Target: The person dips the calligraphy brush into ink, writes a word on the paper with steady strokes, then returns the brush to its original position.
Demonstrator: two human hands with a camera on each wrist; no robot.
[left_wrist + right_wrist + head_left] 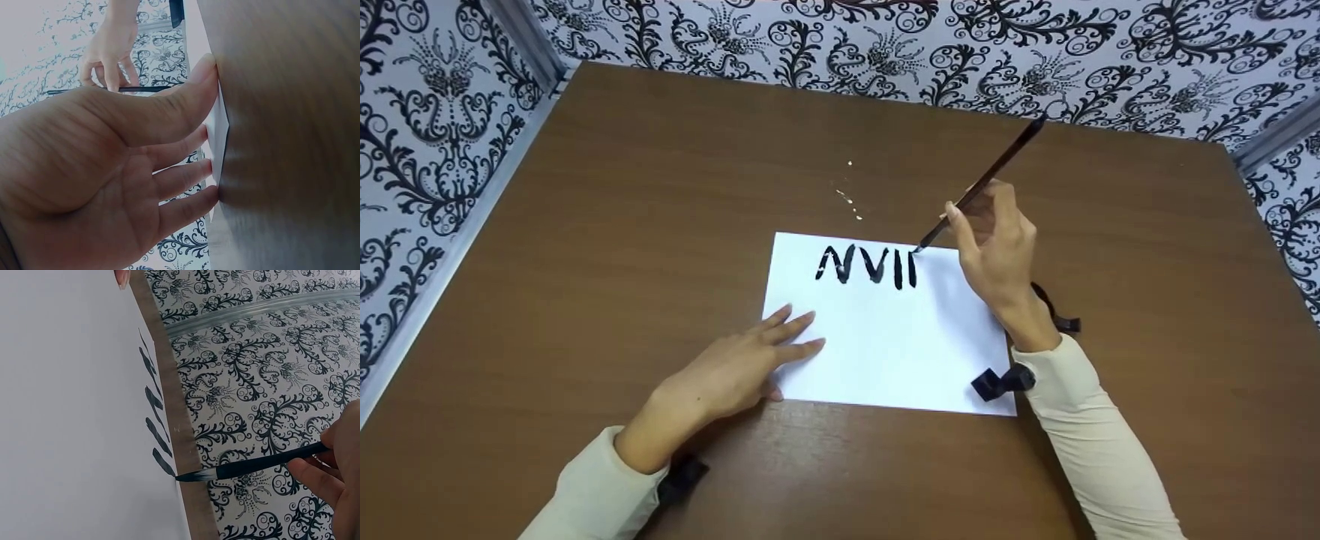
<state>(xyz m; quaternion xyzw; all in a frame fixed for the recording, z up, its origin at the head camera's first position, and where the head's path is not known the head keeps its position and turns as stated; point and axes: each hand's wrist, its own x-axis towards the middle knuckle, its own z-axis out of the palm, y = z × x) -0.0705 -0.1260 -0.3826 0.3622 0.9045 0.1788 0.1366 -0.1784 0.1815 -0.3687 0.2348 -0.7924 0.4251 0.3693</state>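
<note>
My right hand (997, 244) pinches a dark-handled paintbrush (992, 172) near the top of a white sheet of paper (870, 352). In the right wrist view the brush's bristles (194, 476) touch the paper at the end of the last black stroke (163, 462). A row of black painted strokes (898, 268), resembling N, V and two upright bars, runs along the upper part of the sheet. Spread fingers of my left hand (727, 371) rest on the sheet's lower left side. The left wrist view shows its thumb (174, 115) and fingertips at the paper's edge.
The sheet lies on a brown wooden table (585, 285). Small pale marks (847, 199) dot the wood above the paper. Black-and-white patterned wallpaper (877, 52) borders the table's far edge. A black strap piece (1003, 381) at the right wrist hangs over the sheet's lower right corner.
</note>
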